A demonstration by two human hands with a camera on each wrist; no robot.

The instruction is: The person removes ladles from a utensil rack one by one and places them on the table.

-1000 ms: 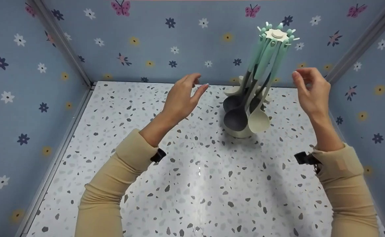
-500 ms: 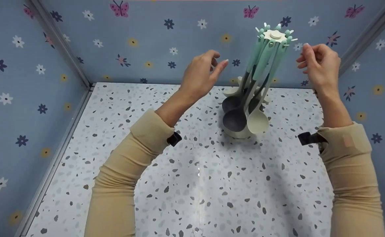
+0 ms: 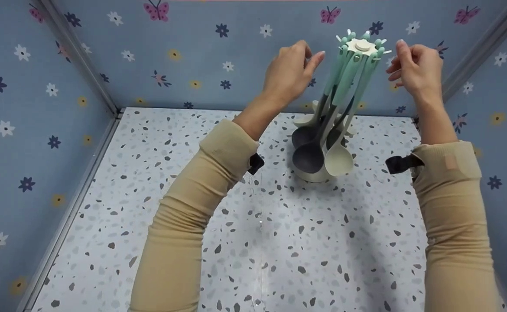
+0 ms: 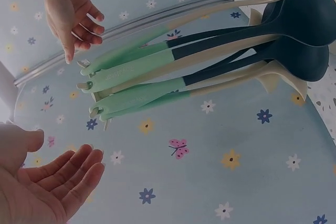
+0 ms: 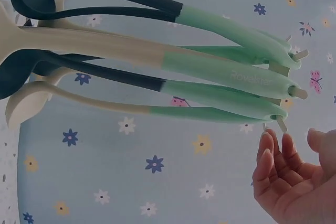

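A rotating utensil stand (image 3: 363, 45) holds several hanging kitchen utensils with mint-green handles. Facing the person are a dark ladle (image 3: 309, 158) and a cream spoon-like utensil (image 3: 339, 160), both hooked at the top and hanging down near the cream base (image 3: 313, 176). My left hand (image 3: 290, 71), fingers loosely bent, is raised left of the handles and holds nothing. On the other side, my right hand (image 3: 420, 69) is up beside the hub, also without anything in it. In the right wrist view its fingertips (image 5: 268, 156) appear close to the hook ends of the handles (image 5: 226, 114).
The stand is on a white speckled tabletop (image 3: 253, 242), near its back edge. Blue flowered panels (image 3: 219, 52) rise behind and on both sides, with grey metal strips (image 3: 80, 56) at the corners. Each wrist carries a black camera strap (image 3: 403, 164).
My left hand has risen and moved right, toward the handles. My right hand has gone up to the height of the hub. The utensil stand stays where it was.
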